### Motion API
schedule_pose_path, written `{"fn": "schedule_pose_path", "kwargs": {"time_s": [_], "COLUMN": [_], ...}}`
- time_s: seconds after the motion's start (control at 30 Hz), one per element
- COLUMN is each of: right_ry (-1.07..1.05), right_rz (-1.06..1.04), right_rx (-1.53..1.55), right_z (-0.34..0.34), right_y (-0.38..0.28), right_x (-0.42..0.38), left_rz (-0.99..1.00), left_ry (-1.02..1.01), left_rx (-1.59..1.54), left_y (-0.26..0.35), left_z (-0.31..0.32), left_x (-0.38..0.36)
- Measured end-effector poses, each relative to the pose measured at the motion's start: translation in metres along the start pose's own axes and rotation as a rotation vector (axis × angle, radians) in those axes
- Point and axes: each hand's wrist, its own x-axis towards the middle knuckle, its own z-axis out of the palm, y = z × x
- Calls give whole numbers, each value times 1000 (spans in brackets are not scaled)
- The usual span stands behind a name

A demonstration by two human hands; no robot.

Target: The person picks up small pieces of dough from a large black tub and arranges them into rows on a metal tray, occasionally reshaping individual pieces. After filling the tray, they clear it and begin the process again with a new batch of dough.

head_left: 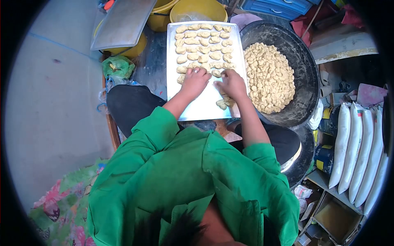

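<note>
A white tray (184,107) rests across my lap, with rows of beige dough pieces (191,41) over its upper part. At the lower edge of the rows, my left hand (195,83) has its fingers bent down onto the dough; what they hold, if anything, is hidden. My right hand (232,84) is beside it, fingers curled near a single dough piece (216,73); its grip is too small to make out. Below my right hand lies a small cluster of dough pieces (224,103). To the right, a black tub (301,61) holds a large heap of similar pieces (269,78).
Yellow buckets (198,10) stand beyond the tray, and a grey board (123,22) leans at the upper left. A green plastic bag (118,67) is left of the tray. White filled bags (356,143) stand on the right above a shelf (336,190).
</note>
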Motion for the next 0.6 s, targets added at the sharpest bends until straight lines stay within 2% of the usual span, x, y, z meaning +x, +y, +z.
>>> {"fn": "schedule_pose_path", "kwargs": {"time_s": [0.07, 0.13, 0.2, 0.27, 0.3, 0.4, 0.47, 0.5, 0.53, 0.57, 0.6], "right_ry": [-117, -156, -103, 66, 100, 156, 164, 64, -36, -44, -140], "right_rz": [-78, -99, 154, 75, 16, -92, -146, -179, -211, -212, -161], "right_rx": [-344, -350, -77, 65, 81, 90, 82, 62, 45, 54, -13], "right_z": [-10, -10, -8, -6, -3, -6, -19, -29, -33, -31, -31], "right_y": [6, 21, 30, 37, 41, 53, 60, 63, 62, 56, 51], "right_x": [-15, -16, -8, 4, 10, 11, -1, -13, -24, -35, -46], "left_rz": [-132, -124, -83, -29, 32, -2, 32, 63, 63, 55, 49], "left_ry": [-266, -199, 5, -55, -113, -205, -126, -52, -146, -284, -418], "left_rx": [67, 69, 45, 24, 4, 34, 32, 28, -69, -196, -325], "left_y": [2, 8, 12, 10, 11, 10, 20, 27, 35, 43, 50], "left_z": [0, 2, 10, 19, 21, 21, 7, -2, -10, -8, -2], "left_x": [8, 9, 9, 16, 19, 26, 14, 3, -4, -12, -21]}}
